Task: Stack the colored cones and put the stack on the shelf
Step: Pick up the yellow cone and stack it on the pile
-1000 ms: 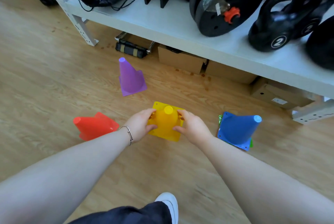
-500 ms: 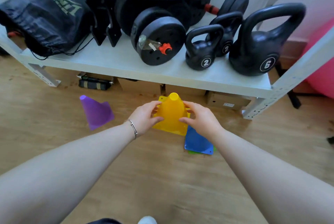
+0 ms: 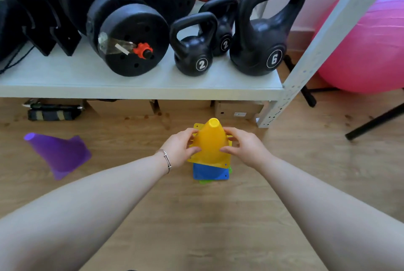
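A yellow cone (image 3: 211,139) sits upright over a blue cone (image 3: 211,173), whose square base shows just below it on the wooden floor. A sliver of a green cone (image 3: 204,182) peeks out under the blue base. My left hand (image 3: 178,147) grips the yellow cone's left side and my right hand (image 3: 244,146) grips its right side. A purple cone (image 3: 58,154) stands alone on the floor at the left. The white shelf (image 3: 87,82) runs across the view above the cones. The red cone is out of view.
Black kettlebells (image 3: 193,52), dumbbell plates (image 3: 131,38) and a black bag fill most of the shelf; a strip along its front edge is bare. Cardboard boxes (image 3: 238,110) lie under it. The shelf's white post (image 3: 290,87) and a pink exercise ball (image 3: 369,47) stand at the right.
Both hands carried the yellow cone to the right and set it down over the blue cone. The view swung right, so the red cone left the frame.
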Demonstrator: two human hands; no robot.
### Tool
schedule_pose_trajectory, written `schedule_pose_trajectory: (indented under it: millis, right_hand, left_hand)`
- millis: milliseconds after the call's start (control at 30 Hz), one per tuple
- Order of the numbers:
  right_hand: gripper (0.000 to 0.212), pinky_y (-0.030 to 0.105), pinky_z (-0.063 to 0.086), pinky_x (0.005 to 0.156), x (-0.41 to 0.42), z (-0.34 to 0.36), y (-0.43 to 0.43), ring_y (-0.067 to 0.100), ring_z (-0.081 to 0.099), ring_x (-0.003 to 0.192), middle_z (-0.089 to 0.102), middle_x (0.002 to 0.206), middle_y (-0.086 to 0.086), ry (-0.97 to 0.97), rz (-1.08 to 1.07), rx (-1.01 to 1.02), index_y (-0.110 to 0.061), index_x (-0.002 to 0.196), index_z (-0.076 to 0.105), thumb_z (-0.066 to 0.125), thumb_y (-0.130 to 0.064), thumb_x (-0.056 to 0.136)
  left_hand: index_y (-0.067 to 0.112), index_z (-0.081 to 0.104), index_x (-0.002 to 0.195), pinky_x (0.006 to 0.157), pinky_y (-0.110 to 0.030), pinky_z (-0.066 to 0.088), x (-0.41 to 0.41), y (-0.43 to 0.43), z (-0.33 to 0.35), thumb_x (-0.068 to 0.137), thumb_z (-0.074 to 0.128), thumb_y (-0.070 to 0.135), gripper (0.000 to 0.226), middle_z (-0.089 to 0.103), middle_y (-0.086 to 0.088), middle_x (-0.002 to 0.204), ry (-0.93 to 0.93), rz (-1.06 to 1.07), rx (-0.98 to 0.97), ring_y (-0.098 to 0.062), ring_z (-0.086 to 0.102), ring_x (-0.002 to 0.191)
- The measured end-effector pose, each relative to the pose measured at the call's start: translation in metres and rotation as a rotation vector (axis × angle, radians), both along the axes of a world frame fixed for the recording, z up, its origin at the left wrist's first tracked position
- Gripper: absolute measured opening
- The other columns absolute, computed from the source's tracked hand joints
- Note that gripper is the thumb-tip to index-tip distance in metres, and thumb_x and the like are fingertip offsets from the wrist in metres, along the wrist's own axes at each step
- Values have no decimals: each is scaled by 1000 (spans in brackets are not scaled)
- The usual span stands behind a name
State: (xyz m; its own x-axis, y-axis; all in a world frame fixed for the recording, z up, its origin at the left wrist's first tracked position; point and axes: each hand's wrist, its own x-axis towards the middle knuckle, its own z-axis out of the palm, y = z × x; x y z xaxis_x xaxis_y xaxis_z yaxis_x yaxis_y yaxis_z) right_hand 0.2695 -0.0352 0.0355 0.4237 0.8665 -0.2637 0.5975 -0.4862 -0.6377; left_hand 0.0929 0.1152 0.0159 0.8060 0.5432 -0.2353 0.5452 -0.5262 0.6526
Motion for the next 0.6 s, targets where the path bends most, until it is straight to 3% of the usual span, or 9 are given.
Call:
schedule_pose_trajectory:
  millis: [367,600]
  right_hand:
    - [72,37,48,102,4,-74,-2,17,54,126,58,136,-1,123,-49,-103,-27,140,45,78,-25,77]
    - [78,37,46,103,7,-103,-2,17,52,128,57,137,-1,127,-54,-182,-28,142,42,80,-29,73]
  left_hand:
    - [21,41,135,96,-38,52,10,-7,-67,84,68,29,59,60,-9,127,104,2,-89,-22,60,114]
    - [21,43,133,95,-40,51,15,-19,-90,82,70,29,58,63,-11,121,118,69,-140,-27,62,109]
